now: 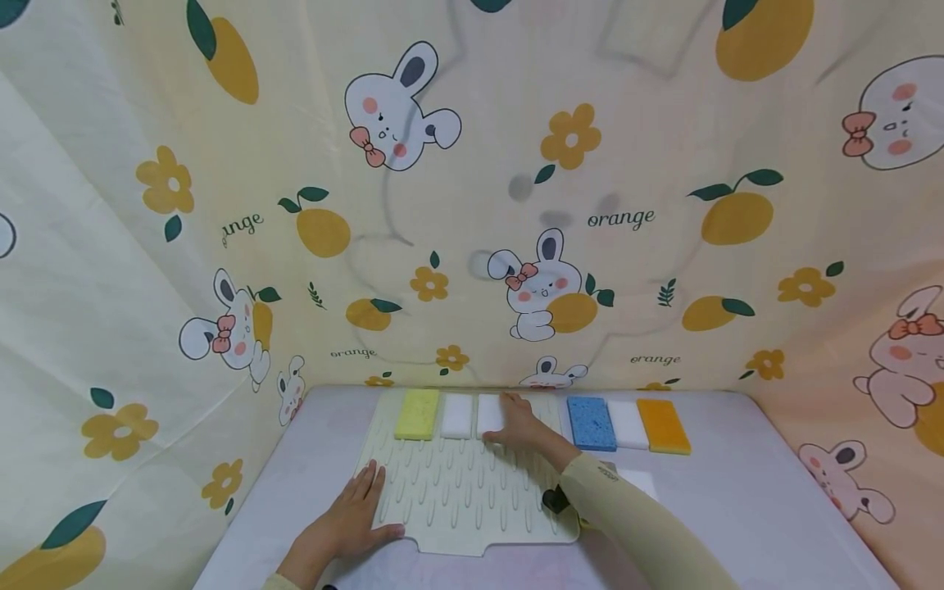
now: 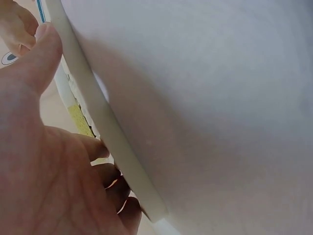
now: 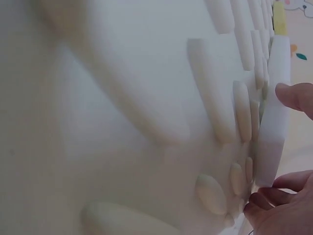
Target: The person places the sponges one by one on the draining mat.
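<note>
— Beige sleeve [image 1: 642,516] of the right arm nearest the head camera, slanting up from the bottom edge. Small black device [image 1: 555,500] by the cuff.

— Noted. Right hand?

— Right hand [image 1: 522,424] over the far part of a cream ribbed board [image 1: 453,524]. Pinching a white block [image 1: 489,416]: thumb at the near end, fingers toward the far end. Same hold in the right wrist view.

— Position of that block?

— At the board's far edge, rightmost of three in a row. Yellow sponge [image 1: 417,415] at left, second white block [image 1: 457,415] between, narrow gaps.

— Left hand?

— Left hand [image 1: 350,515] at the board's near left corner. Loose, fingers spread against the left edge, thumb by the near edge. Touching only.

— Right of the board?

— On the white table [image 1: 730,508], side by side: blue sponge [image 1: 591,424], third white block [image 1: 627,424], orange sponge [image 1: 664,426]. Nearer, white item [image 1: 639,482] partly hidden by the forearm; unclear what kind.

— Backdrop?

— Cream cloth [image 1: 472,197], printed with rabbits, oranges, flowers.
</note>
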A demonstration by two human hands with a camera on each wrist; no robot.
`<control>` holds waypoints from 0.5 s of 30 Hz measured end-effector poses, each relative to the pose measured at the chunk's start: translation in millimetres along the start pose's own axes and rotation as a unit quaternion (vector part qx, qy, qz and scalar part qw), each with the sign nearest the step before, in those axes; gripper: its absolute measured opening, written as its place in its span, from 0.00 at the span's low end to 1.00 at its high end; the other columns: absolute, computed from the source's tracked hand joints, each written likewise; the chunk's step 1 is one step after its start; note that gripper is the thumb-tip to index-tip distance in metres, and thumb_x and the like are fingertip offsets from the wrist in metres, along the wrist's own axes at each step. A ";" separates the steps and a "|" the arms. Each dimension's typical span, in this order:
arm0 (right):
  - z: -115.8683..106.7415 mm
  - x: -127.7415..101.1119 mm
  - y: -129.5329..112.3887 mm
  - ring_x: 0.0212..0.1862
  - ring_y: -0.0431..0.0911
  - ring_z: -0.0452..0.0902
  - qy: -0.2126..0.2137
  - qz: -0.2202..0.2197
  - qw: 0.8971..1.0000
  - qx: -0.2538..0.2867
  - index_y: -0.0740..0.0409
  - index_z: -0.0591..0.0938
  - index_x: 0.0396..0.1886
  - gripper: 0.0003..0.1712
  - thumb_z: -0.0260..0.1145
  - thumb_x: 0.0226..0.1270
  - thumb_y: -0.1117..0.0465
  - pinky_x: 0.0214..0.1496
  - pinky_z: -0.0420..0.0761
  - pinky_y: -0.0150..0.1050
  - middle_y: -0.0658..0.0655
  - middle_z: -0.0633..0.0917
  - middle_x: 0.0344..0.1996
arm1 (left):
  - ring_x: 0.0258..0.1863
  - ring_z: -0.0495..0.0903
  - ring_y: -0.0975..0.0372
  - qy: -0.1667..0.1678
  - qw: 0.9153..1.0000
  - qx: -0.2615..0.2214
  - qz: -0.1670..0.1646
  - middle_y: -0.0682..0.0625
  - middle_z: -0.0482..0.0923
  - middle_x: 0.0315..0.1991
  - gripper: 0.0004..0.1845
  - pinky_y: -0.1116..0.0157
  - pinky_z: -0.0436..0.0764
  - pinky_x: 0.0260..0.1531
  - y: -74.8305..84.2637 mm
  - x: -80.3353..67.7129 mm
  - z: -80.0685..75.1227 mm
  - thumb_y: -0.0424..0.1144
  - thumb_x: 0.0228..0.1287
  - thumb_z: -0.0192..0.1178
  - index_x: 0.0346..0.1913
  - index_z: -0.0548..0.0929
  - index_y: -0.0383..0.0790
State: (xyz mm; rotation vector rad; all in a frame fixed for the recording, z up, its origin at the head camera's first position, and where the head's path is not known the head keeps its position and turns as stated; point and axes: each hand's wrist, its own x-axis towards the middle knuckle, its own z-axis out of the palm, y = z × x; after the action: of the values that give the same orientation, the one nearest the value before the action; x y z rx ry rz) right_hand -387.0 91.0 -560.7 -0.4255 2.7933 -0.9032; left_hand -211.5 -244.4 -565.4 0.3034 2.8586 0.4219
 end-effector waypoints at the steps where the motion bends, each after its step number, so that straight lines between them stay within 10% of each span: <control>1: -0.3 -0.2 -0.2 0.83 0.65 0.54 -0.001 0.000 1.000 0.001 0.68 0.56 0.86 0.63 0.82 0.65 0.45 0.85 0.61 0.58 0.70 0.58 0.84 | 0.85 0.48 0.38 0.000 1.000 0.000 0.000 0.29 0.46 0.86 0.64 0.40 0.55 0.83 0.0 0.2 0.1 0.74 0.64 0.65 0.84 0.55 0.27; 15: -4.5 -6.2 2.7 0.83 0.67 0.53 -0.008 -0.007 1.000 0.021 0.69 0.53 0.86 0.68 0.84 0.62 0.44 0.84 0.61 0.60 0.72 0.56 0.84 | 0.85 0.49 0.38 0.002 1.000 -0.001 -0.001 0.28 0.46 0.85 0.64 0.40 0.55 0.83 0.1 0.2 1.4 0.73 0.64 0.66 0.84 0.56 0.27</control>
State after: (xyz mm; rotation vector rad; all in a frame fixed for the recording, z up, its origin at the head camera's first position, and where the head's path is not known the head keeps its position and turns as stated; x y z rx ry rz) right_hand -382.9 97.5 -558.2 -0.4438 2.7551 -0.9554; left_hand -211.3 -243.9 -566.7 0.2996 2.8616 0.4254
